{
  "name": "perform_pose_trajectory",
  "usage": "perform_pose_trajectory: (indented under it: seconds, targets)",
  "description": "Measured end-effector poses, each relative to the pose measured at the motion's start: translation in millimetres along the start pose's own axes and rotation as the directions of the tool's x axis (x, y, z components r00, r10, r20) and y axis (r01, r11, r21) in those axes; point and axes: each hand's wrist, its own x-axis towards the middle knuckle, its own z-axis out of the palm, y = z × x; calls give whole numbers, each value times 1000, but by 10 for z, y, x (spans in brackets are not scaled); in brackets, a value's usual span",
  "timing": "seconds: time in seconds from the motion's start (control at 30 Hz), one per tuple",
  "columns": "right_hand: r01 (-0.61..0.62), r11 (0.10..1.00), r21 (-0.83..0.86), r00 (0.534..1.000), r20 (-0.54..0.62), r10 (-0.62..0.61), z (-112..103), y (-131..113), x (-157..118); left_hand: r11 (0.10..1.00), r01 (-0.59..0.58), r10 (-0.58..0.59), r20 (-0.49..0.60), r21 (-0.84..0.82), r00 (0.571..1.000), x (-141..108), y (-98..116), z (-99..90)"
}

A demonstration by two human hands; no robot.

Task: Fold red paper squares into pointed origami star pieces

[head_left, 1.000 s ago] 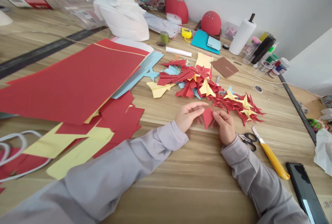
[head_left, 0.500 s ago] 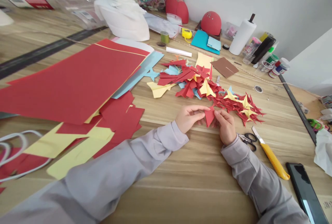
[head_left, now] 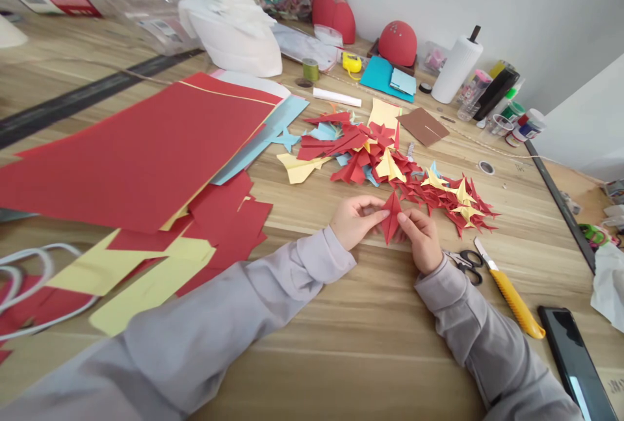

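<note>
A small folded red paper (head_left: 391, 218), diamond-shaped with a crease down its middle, is held upright between both hands. My left hand (head_left: 358, 219) pinches its left edge between thumb and fingers. On the right edge, my right hand (head_left: 420, 232) grips it with thumb and forefinger. Just beyond the hands lies a pile of folded red paper pieces (head_left: 355, 141), mixed with yellow and blue ones. Red and yellow pointed star shapes (head_left: 463, 203) lie at the pile's right end.
Large red sheets (head_left: 141, 154) and yellow strips (head_left: 151, 288) cover the left side. Scissors (head_left: 468, 265), a yellow-handled knife (head_left: 514, 301) and a phone (head_left: 580, 362) lie at the right. Brown paper (head_left: 422, 127), a tape measure (head_left: 351, 63) and bottles (head_left: 529, 125) stand or lie farther back.
The red paper has gone from a downward-pointing triangle to an open diamond with its upper point showing. Both hands have shifted their fingers slightly on it.
</note>
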Motion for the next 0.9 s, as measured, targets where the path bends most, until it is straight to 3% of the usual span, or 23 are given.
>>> perform_pose_trajectory:
  seconds: [0.23, 0.53, 0.67, 0.9]
  targets:
    - [3, 998, -70, 999, -32, -5, 11, 18, 14, 1000, -14, 14, 48, 8, 999, -13, 12, -10]
    - [-21, 1000, -13, 992, -122, 19, -13, 44, 43, 999, -31, 36, 140, -39, 990, -32, 5, -15]
    - [25, 999, -23, 991, -127, -28, -17, 67, 35, 998, -69, 68, 120, 0, 990, -41, -26, 8]
    - [95, 995, -30, 988, -121, -98, -35, 95, 29, 997, -35, 30, 60, 71, 998, -61, 15, 6]
